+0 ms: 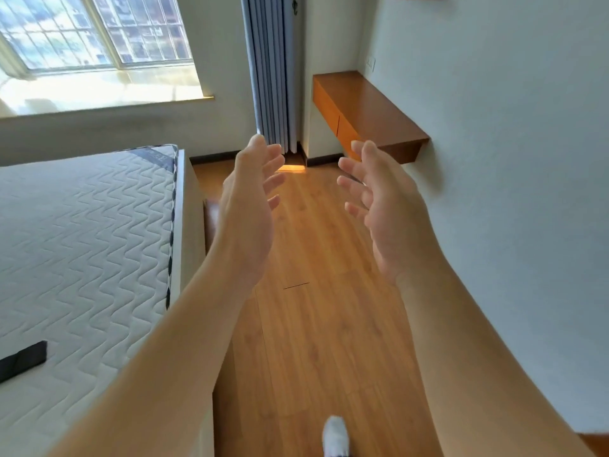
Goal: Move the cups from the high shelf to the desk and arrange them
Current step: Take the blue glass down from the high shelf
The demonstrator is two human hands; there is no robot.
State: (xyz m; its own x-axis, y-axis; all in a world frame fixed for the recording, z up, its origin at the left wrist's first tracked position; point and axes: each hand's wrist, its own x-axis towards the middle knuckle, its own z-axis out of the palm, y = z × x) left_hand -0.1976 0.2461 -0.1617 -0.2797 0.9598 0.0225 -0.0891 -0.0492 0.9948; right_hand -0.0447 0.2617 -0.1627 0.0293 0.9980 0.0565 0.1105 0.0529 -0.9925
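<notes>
Two bare forearms reached forward over a wooden floor (316, 324). The left hand (250, 206) and right hand (385, 206) faced each other, well apart, each grip wide with fingers spread and holding nothing. A wall-mounted wooden desk (372, 107) stood far right, no cups in view. A quilted mattress (82, 242) lay at the left, beneath a bright window (95, 31).

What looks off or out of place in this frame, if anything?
Nothing looks spilled, broken or askew. Both hands, left hand and right hand, are open and hold nothing. The wall-mounted orange-brown wooden desk shows a bare top; no cups are in view. A flat black object lies on the white quilted mattress.
</notes>
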